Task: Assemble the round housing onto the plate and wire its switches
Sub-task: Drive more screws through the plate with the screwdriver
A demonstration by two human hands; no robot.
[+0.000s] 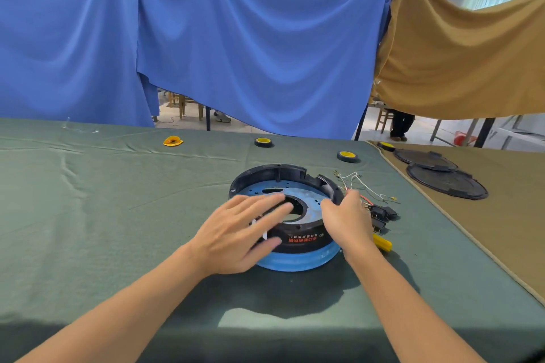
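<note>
Round housing [267, 174] is being pressed down by the left hand [236, 233], fingers straight and flat, while its right rim is being gripped by the right hand [348, 221], fingers curled. It is being seated over the blue plate [295, 262], nearer the right edge of the desk [118, 215]. Switches [383, 212] and wires [364, 183] are lying loose just beside it, so wiring is judged as not yet begun.

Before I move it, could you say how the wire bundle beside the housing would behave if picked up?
The wire bundle looks thin and loosely curled, so probably floppy and light. The black switches apparently on it would likely dangle. Strands lie close to the round housing, so they might snag.
</note>
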